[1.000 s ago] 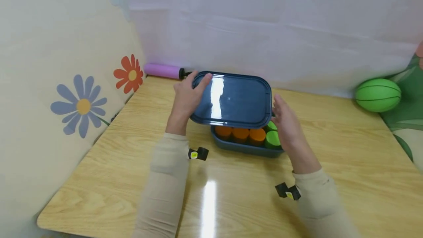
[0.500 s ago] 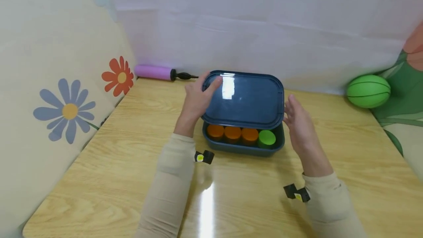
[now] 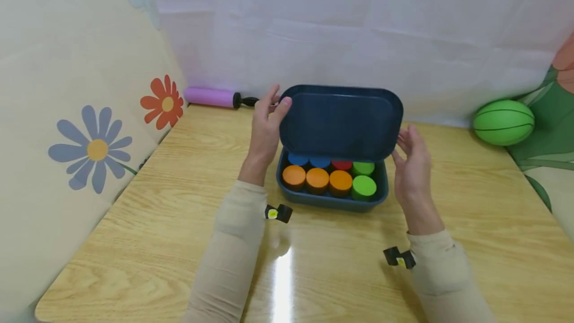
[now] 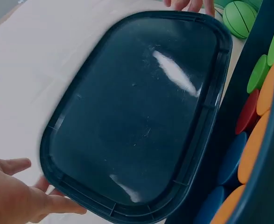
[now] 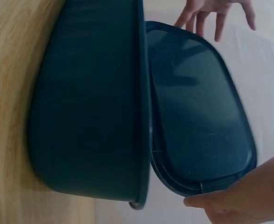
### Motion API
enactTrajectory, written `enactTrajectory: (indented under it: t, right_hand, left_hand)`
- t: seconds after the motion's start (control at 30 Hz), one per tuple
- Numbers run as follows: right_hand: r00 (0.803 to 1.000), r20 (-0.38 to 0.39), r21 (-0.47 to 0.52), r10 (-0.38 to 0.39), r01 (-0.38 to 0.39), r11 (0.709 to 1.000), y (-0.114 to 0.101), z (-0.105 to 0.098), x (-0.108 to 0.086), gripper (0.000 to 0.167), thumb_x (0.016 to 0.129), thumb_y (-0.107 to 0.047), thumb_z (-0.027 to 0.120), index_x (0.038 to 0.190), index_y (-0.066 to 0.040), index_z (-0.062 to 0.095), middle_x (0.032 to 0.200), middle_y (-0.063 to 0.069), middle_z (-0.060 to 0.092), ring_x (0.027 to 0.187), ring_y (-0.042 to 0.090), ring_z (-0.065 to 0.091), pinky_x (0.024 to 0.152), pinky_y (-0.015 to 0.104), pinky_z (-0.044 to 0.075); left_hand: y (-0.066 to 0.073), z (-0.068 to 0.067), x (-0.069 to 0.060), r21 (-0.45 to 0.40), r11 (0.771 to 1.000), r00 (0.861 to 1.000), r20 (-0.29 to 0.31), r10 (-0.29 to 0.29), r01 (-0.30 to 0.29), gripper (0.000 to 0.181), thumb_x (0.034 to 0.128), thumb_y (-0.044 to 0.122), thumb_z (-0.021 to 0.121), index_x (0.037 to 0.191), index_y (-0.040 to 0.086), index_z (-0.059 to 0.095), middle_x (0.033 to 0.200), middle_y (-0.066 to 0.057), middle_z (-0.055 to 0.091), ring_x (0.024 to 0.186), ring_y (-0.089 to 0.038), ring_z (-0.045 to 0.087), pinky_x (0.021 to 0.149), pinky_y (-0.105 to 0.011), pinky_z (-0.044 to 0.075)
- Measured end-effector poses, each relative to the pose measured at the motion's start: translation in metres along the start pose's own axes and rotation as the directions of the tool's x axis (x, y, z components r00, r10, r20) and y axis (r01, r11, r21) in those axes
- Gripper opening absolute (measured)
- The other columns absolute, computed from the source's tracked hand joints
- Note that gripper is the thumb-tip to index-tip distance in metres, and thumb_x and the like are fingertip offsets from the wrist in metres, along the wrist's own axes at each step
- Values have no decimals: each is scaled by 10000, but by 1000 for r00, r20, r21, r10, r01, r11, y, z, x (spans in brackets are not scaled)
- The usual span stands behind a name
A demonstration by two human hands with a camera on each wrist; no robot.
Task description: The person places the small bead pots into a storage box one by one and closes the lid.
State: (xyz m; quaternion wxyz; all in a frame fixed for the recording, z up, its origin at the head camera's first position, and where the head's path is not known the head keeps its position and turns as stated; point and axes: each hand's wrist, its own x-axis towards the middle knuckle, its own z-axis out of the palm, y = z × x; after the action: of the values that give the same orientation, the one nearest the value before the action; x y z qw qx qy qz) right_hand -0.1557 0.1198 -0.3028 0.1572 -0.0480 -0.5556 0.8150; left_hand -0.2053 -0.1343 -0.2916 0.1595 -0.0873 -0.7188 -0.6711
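Observation:
A dark blue plastic lid (image 3: 342, 122) stands tilted up over the rear part of a matching box (image 3: 332, 202). My left hand (image 3: 265, 131) holds the lid's left end, some of its fingers spread away from the rim. At the opposite end my right hand (image 3: 413, 168) grips the rim, and its thumb (image 5: 204, 200) presses the lid's edge in the right wrist view. Inside the box sit short round pieces: orange ones (image 3: 317, 178) and a green one (image 3: 363, 186) in front, with blue (image 3: 320, 161), red (image 3: 342, 164) and green tops behind, partly hidden by the lid.
A purple hand pump (image 3: 211, 97) with a black end lies at the back left against the wall. Toward the back right is a green ball (image 3: 504, 122) with black lines. The wooden table (image 3: 134, 248) meets a pale wall sheet behind the box.
The lid has tipped up and moved slightly right, uncovering the blue, red and rear green tops. Both hands have stayed at its ends and turned with it.

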Motion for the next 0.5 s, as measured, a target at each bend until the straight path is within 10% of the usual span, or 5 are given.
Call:
enactTrajectory:
  t: [0.27,0.5]
  right_hand:
    - [996,-18,172,-86,88,981,13,1,7,199,1072,-230,448,1057,-166,636,912,-66,587,1000,97,507,1191,352,260]
    - [996,82,-4,-24,25,1000,18,-7,10,589,1017,-42,467,1576,6,289,1403,58,470,1414,175,337,1224,260,278]
  left_hand:
    - [-2,4,-3,-133,990,995,-93,42,-54,433,1033,216,536,1408,0,539,1186,-135,586,1086,-178,526,1028,-337,421]
    - [2,7,-3,2,986,985,-37,-168,168,484,1038,326,560,1440,57,549,1434,-160,580,1339,-277,529,1149,-412,407]
